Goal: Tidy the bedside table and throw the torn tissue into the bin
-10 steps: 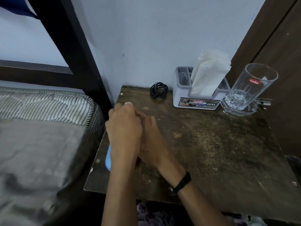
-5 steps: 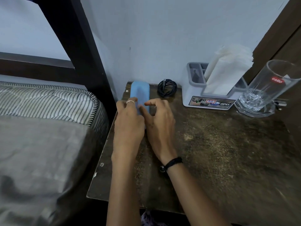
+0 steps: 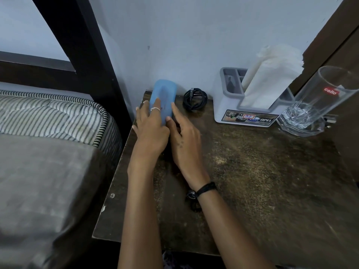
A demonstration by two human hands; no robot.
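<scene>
Near edge of the tabletop (image 3: pixel 272 191) is bare. Mid-way, the left hand (image 3: pixel 149 131) lies flat, fingers (image 3: pixel 156 105) spread on a blue case (image 3: pixel 164 98); the right hand (image 3: pixel 184 138) touches its side with loose, outstretched fingers, gripping nothing. Far back: coiled cable (image 3: pixel 194 99), organiser (image 3: pixel 229 105) holding tissues (image 3: pixel 270 78), glass (image 3: pixel 314 101). Tidying looks well along, but no torn tissue or bin in sight, so that step can't be judged.

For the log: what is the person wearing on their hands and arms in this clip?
Both forearms are bare, with no sleeves in view. The left hand has a thin silver ring on one of its fingers. The right hand has no ring that shows; its wrist carries a black braided cord bracelet with a small dark bead or charm hanging at the inner side. No gloves or watch.
</scene>
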